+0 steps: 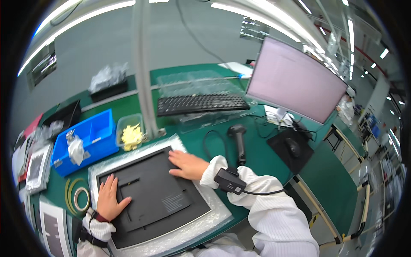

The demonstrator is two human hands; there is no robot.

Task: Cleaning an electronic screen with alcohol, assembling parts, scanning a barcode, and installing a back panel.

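Observation:
A large flat black panel with a white border lies on clear bubble wrap at the table's front. A raised, thinner black plate with a small printed label sits at its middle. My left hand rests on the panel's left side, fingers stretched and thumb apart. On the far right edge lies my right hand, flat with its fingers extended. Neither hand grips anything. A small black device is strapped to my right wrist; dark bands circle the left wrist.
Left of the panel stand a blue divided bin, a clear tub of yellow pieces and tape rolls. Beyond are a keyboard and a metal post. A barcode scanner, mouse and monitor stand right.

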